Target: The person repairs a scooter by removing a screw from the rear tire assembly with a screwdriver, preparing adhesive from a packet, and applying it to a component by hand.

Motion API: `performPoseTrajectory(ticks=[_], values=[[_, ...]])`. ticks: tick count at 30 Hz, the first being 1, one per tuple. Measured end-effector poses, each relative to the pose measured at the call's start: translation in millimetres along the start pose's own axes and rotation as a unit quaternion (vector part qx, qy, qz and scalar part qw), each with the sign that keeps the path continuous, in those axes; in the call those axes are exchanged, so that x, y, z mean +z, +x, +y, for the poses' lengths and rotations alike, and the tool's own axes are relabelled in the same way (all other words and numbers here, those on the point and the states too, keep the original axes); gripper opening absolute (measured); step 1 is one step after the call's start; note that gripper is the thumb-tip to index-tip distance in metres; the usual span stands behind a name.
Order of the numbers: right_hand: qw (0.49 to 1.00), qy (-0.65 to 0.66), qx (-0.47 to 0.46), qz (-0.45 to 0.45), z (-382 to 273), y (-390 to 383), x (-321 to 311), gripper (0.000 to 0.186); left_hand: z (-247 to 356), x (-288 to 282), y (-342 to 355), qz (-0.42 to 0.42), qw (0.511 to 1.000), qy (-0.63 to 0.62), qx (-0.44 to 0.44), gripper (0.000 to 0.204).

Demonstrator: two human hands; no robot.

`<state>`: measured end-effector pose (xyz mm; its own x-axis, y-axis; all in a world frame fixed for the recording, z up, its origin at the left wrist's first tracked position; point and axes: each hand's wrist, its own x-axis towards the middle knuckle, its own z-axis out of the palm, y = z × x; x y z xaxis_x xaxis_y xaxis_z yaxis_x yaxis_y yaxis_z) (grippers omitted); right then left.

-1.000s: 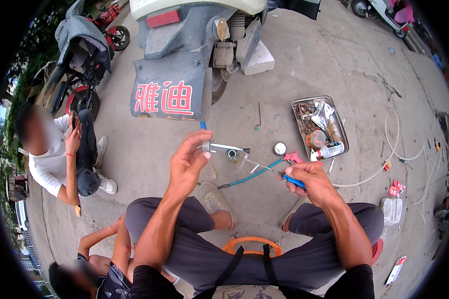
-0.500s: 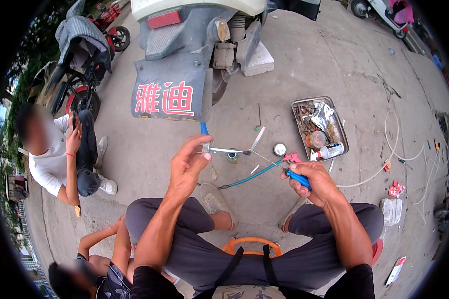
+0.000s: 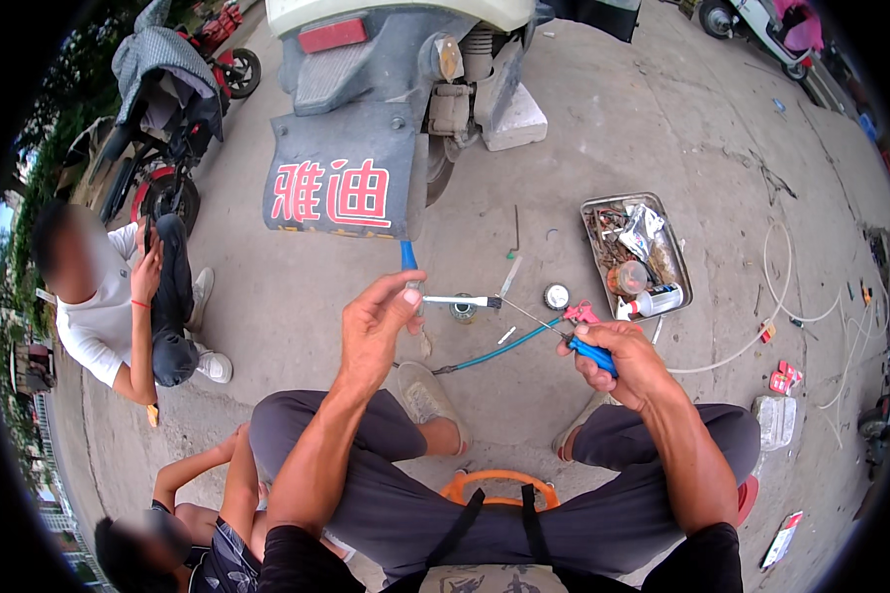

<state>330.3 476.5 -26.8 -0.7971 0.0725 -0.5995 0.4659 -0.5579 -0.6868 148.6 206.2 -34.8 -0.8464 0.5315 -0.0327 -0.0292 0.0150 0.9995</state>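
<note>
The left hand [image 3: 378,314] pinched a black-bristled brush [image 3: 460,300] extending rightward from that grip as the right hand [image 3: 621,364] wrapped round a blue-handled awl-like tool [image 3: 591,356], its thin shaft [image 3: 532,319] angling leftward, work seeming to reward steadiness and a light touch

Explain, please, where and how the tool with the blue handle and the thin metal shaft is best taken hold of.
Probably by the thick blue handle, from the lower right, where the bare right hand holds it. The handle is much thicker than the thin metal shaft, which slants up and left toward the white-stemmed, black-bristled brush.
</note>
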Motion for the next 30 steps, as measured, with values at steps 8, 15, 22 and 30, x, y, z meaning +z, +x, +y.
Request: performPoseTrajectory(ticks=[8,15,22,30], values=[[1.0,0.018,0.01,-0.012,0,1,-2,0.032,-4,6,0,0.008,1.0,0.019,-0.001,0.036],[0.999,0.032,0.021,-0.025,4,2,-4,0.032,-2,9,-2,0.006,0.999,0.038,-0.008,0.036],[0.997,0.059,0.028,-0.037,4,2,-6,0.031,-6,10,-3,0.006,0.999,0.037,-0.021,0.037],[0.996,0.077,0.042,-0.036,6,5,-6,0.033,-3,12,-4,0.0,0.999,0.033,-0.025,0.037]])
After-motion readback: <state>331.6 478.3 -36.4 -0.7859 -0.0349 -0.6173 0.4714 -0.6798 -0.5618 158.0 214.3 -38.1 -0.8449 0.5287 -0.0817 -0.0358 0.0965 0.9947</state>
